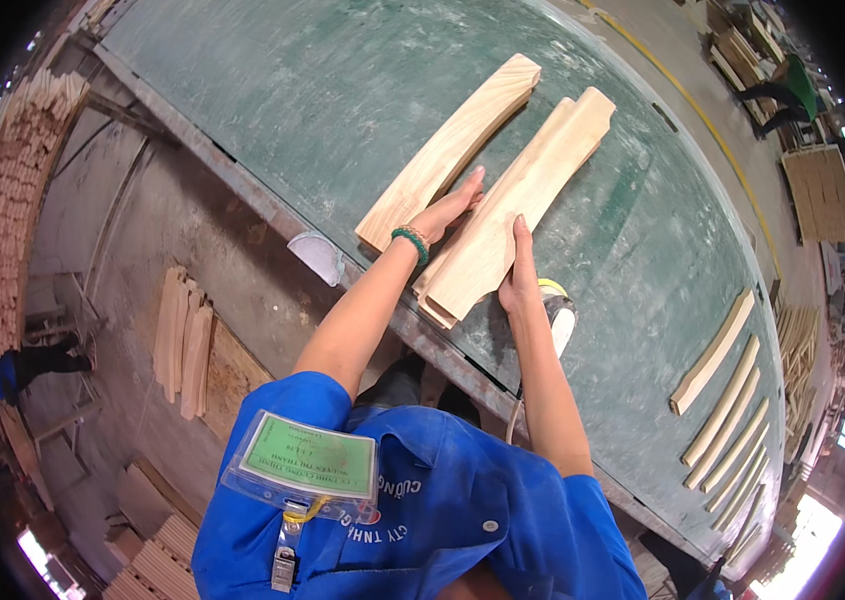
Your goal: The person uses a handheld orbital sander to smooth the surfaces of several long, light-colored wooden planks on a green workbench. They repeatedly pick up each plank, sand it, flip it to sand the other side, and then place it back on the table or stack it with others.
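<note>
On the scuffed green tabletop (623, 330), a curved pale-wood piece (448, 150) lies just left of the left hand (448, 212), whose hidden fingers may or may not grip; I cannot tell. Between the hands lies a stacked pair of long, shaped pale-wood boards (533, 190), its right edge gripped by the right hand (521, 280), thumb on top.
</note>
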A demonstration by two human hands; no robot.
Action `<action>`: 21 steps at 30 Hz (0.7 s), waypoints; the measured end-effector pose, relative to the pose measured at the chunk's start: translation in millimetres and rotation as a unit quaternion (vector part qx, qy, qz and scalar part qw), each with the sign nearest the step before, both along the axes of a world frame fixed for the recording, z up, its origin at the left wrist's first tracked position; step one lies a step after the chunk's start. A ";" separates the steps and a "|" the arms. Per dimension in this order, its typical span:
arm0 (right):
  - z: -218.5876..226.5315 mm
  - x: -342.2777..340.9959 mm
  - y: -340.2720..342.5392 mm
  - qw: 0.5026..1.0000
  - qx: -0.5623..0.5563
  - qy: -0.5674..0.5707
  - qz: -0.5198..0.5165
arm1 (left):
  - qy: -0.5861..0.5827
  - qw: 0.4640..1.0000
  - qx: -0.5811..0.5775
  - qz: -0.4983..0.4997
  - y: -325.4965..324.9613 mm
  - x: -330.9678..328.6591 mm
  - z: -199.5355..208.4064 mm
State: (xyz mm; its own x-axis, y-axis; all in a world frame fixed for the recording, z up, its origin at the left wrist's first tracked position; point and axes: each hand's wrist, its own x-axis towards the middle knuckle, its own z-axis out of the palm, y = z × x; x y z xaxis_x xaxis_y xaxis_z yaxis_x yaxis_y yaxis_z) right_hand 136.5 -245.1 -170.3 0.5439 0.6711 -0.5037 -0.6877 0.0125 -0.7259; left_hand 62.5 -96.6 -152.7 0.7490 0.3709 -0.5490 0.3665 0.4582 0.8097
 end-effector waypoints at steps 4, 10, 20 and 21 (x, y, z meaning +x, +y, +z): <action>12.6 -17.2 -4.1 0.990 -0.119 -0.042 0.068 | -0.046 0.995 -0.072 -0.043 -9.0 -11.7 5.1; 18.0 -68.0 -59.1 0.989 -0.081 -0.014 0.125 | -0.091 0.992 -0.076 -0.031 -60.9 -67.3 8.9; 44.1 -176.2 -196.9 0.958 -0.097 0.147 0.225 | -0.056 0.994 0.064 0.073 -225.9 -213.3 -19.1; 45.3 -179.7 -203.5 0.952 -0.111 0.151 0.243 | -0.054 0.992 0.075 0.087 -236.3 -223.1 -14.6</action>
